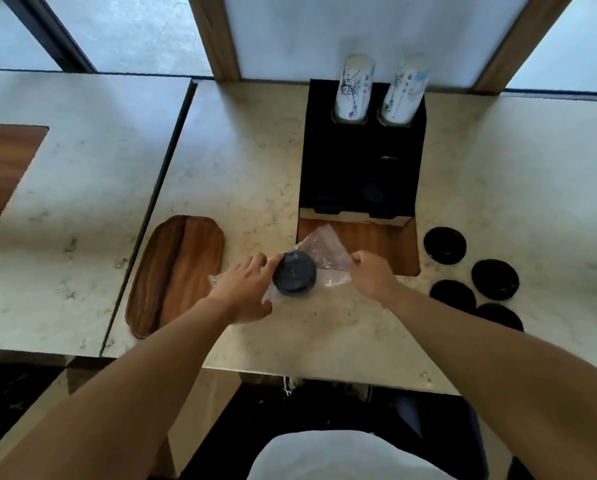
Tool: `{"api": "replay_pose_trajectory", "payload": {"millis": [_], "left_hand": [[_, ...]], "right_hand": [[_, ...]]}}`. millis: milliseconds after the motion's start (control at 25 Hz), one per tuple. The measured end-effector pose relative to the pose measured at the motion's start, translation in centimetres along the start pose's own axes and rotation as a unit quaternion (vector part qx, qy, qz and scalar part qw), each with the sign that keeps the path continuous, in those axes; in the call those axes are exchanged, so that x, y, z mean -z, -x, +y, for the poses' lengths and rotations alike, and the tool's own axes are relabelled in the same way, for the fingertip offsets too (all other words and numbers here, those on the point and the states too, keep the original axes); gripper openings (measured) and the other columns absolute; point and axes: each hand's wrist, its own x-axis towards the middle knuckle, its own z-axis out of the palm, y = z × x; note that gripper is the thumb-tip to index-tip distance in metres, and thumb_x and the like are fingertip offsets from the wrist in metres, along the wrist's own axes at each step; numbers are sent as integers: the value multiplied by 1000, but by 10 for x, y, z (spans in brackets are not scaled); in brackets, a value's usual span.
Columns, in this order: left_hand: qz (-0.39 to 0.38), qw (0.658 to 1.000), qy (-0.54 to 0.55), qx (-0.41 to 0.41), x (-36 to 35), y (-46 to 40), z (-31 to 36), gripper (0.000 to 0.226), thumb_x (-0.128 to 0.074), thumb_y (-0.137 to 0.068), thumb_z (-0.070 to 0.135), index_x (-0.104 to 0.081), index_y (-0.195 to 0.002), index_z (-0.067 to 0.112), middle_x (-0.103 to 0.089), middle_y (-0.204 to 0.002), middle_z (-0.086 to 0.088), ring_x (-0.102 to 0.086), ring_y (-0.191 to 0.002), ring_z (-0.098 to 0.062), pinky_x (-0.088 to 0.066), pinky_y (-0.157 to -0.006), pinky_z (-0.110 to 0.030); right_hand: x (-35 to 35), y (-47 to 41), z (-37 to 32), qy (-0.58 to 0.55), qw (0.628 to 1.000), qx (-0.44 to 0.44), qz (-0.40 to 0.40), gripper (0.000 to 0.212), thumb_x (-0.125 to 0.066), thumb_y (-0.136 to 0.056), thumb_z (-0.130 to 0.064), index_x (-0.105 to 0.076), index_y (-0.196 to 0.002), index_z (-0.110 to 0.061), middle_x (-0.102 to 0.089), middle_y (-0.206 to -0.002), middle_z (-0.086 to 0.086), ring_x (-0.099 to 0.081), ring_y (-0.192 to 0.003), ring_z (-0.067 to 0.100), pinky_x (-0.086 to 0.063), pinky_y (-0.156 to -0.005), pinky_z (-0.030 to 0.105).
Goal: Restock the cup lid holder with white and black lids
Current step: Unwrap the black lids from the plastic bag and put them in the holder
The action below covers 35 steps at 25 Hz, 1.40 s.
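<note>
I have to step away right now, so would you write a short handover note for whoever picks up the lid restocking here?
Left hand: steadies the stack of black lids, which is partly inside its clear plastic sleeve on the counter.
Right hand: fingers pinch the sleeve's open end.
Lid holder: black, behind the stack, with two cup stacks standing in its back slots. Its lid slots are too dark to judge.
Loose black lids: four lie flat on the counter to the right.
Done: sleeve opened.
Left: free the stack, load the holder, gather the loose lids. No white lids are in view.
</note>
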Motion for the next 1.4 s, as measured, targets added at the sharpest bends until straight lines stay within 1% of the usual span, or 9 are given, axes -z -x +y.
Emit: {"api": "replay_pose_trajectory", "payload": {"millis": [200,280,360,520,640,840,960,1120,1400], "left_hand": [[-26,995,-27,-89,-9,-22,20,111,-72,-74,50,-2,-157,30,-41,-139,-7,-47,-122,-29,-47,-102,-39],[-31,992,-39,-112,-12,-27,25,110,-71,-73,51,-2,-157,30,-41,-141,-7,-48,-123,-29,-47,-102,-39],[-39,988,-54,-137,-13,-31,27,109,-70,-74,51,-3,-157,30,-41,-144,-8,-48,-125,-30,-47,-103,-39],[-47,984,-75,-157,-14,-38,27,109,-69,-76,52,-1,-158,29,-39,-148,-10,-46,-129,-31,-45,-106,-40],[-47,983,-70,-162,-16,-40,25,110,-70,-75,54,-1,-157,29,-37,-149,-10,-45,-131,-32,-43,-109,-40],[-26,986,-60,-156,-11,-40,34,112,-50,-74,83,-4,-158,25,-30,-158,-10,-31,-144,-34,-26,-119,-44],[-4,989,-33,-143,-5,-48,55,112,-44,-77,84,-3,-159,20,-25,-160,-12,-24,-147,-34,-18,-121,-45],[19,991,-22,-127,-8,-61,93,109,-36,-80,83,-6,-158,14,-28,-159,-13,-24,-148,-34,-16,-123,-51],[-16,996,-46,-70,-35,-69,113,105,-23,-82,84,-6,-158,13,-28,-160,-13,-25,-148,-35,-18,-122,-58]], "right_hand": [[4,33,45,-68,996,-64,-12,19,-47,-91,-11,-64,-100,-10,-63,-97,6,-61,-90,24,-44,-74,30],[1,43,57,-52,997,-63,-11,17,-47,-93,-13,-62,-100,-14,-61,-99,0,-60,-93,21,-38,-76,25],[-3,51,67,-51,996,-74,-2,27,-48,-94,-16,-62,-117,-12,-60,-105,-2,-58,-98,20,-37,-80,24],[-7,56,75,-85,992,-90,-4,41,-50,-94,-18,-53,-134,-12,-61,-128,7,-58,-107,23,-40,-85,25],[-6,55,76,-83,993,-89,-4,46,-52,-93,-23,-51,-137,-14,-59,-132,8,-58,-115,25,-41,-86,25],[-1,55,73,-75,991,-91,57,47,-60,-81,-40,-53,-122,-18,-62,-110,1,-59,-93,18,-44,-76,29],[3,51,65,-38,991,-43,122,39,-63,-81,-44,-52,-111,-22,-52,-107,-4,-55,-90,14,-46,-77,27],[1,44,53,29,990,24,136,31,-65,-84,-45,-57,-101,-20,-52,-104,-3,-56,-84,12,-47,-73,23],[-13,38,45,108,983,20,146,34,-62,-89,-41,-58,-110,-14,-58,-107,4,-61,-88,18,-56,-78,32]]}}
